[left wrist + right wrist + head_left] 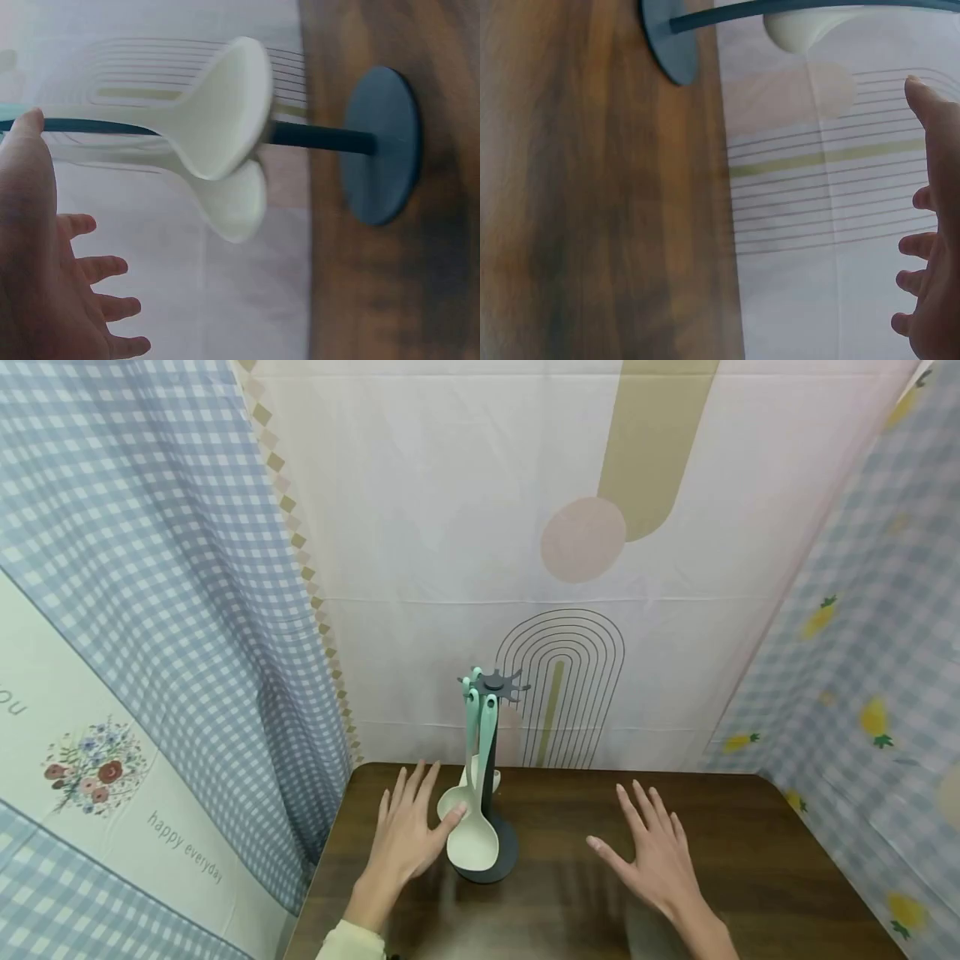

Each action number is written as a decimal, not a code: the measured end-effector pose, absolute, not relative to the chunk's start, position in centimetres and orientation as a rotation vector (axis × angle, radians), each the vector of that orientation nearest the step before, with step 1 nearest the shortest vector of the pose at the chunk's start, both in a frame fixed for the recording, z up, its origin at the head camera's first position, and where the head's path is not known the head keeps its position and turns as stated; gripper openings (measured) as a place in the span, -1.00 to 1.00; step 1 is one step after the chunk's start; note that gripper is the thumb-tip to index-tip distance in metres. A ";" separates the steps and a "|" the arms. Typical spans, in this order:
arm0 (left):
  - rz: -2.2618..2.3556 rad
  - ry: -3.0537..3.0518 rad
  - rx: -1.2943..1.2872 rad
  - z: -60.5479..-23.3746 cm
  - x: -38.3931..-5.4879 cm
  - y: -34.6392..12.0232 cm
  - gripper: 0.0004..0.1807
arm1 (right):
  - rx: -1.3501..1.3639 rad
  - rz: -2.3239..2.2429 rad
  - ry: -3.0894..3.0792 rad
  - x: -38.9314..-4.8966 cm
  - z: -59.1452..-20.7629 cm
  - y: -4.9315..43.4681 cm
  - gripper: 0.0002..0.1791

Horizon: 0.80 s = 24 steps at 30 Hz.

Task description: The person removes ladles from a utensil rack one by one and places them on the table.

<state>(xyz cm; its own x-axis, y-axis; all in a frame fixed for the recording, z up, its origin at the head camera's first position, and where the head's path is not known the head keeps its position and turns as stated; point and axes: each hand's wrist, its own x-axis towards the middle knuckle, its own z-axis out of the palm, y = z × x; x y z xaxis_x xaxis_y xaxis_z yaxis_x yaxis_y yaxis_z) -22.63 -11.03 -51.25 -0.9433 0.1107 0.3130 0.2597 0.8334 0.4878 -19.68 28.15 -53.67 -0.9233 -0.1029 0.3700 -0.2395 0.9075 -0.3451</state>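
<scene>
A dark utensil stand with a round base and a pronged top stands upright on the table. Hanging from it are a cream ladle with a mint-green handle and, beside it, a second cream utensil with a rounded bowl. More mint handles and a pale utensil head show partly hidden behind. My left hand is just left of the stand, fingers spread; its thumb overlaps the bowls in the head view, and I cannot tell whether it touches. Well right of the stand hovers my right hand, fingers spread, holding nothing.
The brown wooden table carries the stand near its back edge. Behind hangs a white cloth with printed arches. Blue checked cloths flank the table, the left curtain and the right curtain.
</scene>
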 end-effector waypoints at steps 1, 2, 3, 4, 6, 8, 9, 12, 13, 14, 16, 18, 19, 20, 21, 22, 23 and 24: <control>-0.800 -2.721 -0.295 -50.7 -22.6 -10.9 -0.02 | 0.257 0.569 -2.714 -19.7 -53.5 28.0 0.08; -0.819 -2.703 -0.304 -50.1 -22.6 -10.8 -0.03 | 0.264 0.584 -2.705 -19.8 -53.3 27.8 0.08; -0.841 -2.685 -0.314 -49.5 -22.5 -10.7 -0.03 | 0.271 0.595 -2.694 -19.9 -53.1 27.6 0.08; -0.857 -2.669 -0.325 -48.9 -22.4 -10.6 -0.04 | 0.278 0.601 -2.688 -19.9 -53.0 27.4 0.08; -0.884 -2.642 -0.346 -47.7 -22.2 -10.4 -0.04 | 0.297 0.609 -2.672 -20.1 -52.5 27.0 0.08; -0.904 -2.619 -0.360 -46.7 -22.0 -10.2 -0.04 | 0.327 0.615 -2.648 -20.3 -52.1 26.6 0.08; -0.913 -2.607 -0.364 -46.2 -21.9 -10.1 -0.05 | 0.347 0.619 -2.634 -20.4 -51.8 26.4 0.08; -0.950 -2.570 -0.369 -45.1 -21.7 -9.7 -0.05 | 0.417 0.632 -2.585 -20.5 -51.2 25.7 0.09; -0.965 -2.555 -0.374 -44.8 -21.7 -9.6 -0.06 | 0.437 0.639 -2.568 -20.6 -51.0 25.5 0.09; -0.979 -2.542 -0.377 -44.6 -21.6 -9.5 -0.06 | 0.456 0.641 -2.555 -20.6 -50.8 25.3 0.09; -0.999 -2.513 -0.389 -44.1 -21.6 -9.3 -0.06 | 0.484 0.640 -2.539 -20.7 -50.4 24.9 0.09; -1.002 -2.486 -0.403 -43.7 -21.6 -9.2 -0.06 | 0.504 0.633 -2.527 -20.8 -50.1 24.4 0.09; -0.996 -2.477 -0.405 -43.5 -21.7 -9.1 -0.06 | 0.515 0.630 -2.523 -20.8 -49.9 24.2 0.09; -0.985 -2.470 -0.405 -43.3 -21.7 -9.0 -0.06 | 0.527 0.624 -2.520 -20.8 -49.7 24.0 0.09; -0.974 -2.460 -0.406 -43.1 -21.7 -9.0 -0.06 | 0.536 0.619 -2.516 -20.9 -49.6 23.8 0.08; -0.958 -2.454 -0.403 -42.9 -21.7 -8.9 -0.05 | 0.543 0.616 -2.513 -20.9 -49.4 23.6 0.08; -0.942 -2.447 -0.403 -42.7 -21.7 -8.8 -0.06 | 0.549 0.614 -2.510 -21.0 -49.2 23.4 0.08; -0.928 -2.444 -0.400 -42.5 -21.8 -8.7 -0.05 | 0.554 0.614 -2.509 -21.0 -49.0 23.2 0.08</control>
